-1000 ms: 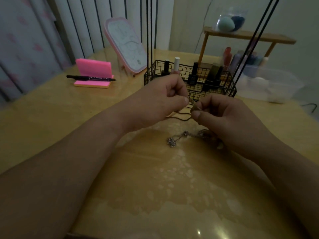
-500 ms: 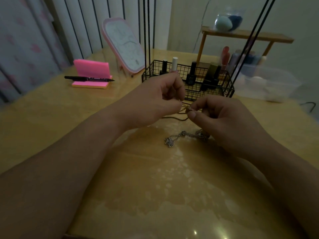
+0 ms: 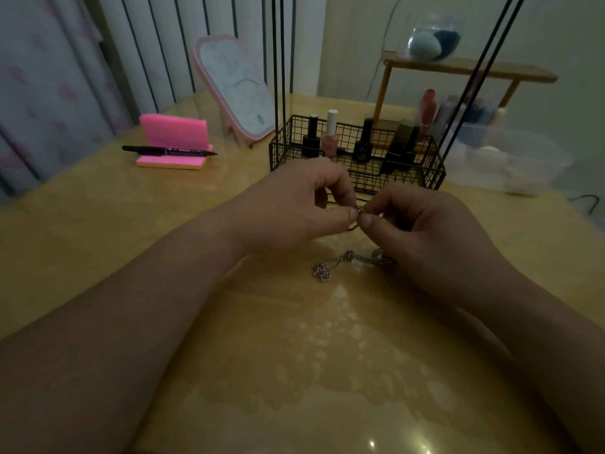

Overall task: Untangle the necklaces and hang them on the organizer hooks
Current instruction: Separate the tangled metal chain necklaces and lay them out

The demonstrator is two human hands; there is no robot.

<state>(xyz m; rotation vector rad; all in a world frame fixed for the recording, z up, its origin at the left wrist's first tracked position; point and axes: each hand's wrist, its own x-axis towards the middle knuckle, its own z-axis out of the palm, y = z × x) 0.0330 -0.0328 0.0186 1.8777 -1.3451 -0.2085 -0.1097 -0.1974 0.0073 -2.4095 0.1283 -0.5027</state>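
Closer together now, my left hand (image 3: 294,208) and right hand (image 3: 425,231) pinch what seems a clasp (image 3: 359,210); necklace (image 3: 340,262) lies left-right, broad table (image 3: 294,371) nearer.

A: Necklaces?
B: Silver chain (image 3: 347,262) bunched on table (image 3: 131,224), centre. Small tangle (image 3: 359,209) raised just above it, pinched between left hand (image 3: 294,204) and right hand (image 3: 422,224).
A: Organizer?
B: Black wire organizer (image 3: 271,158) upright, just beyond.

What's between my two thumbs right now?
A small tangled bit of necklace chain, pinched from both sides by the left hand and the right hand, as the head view shows.
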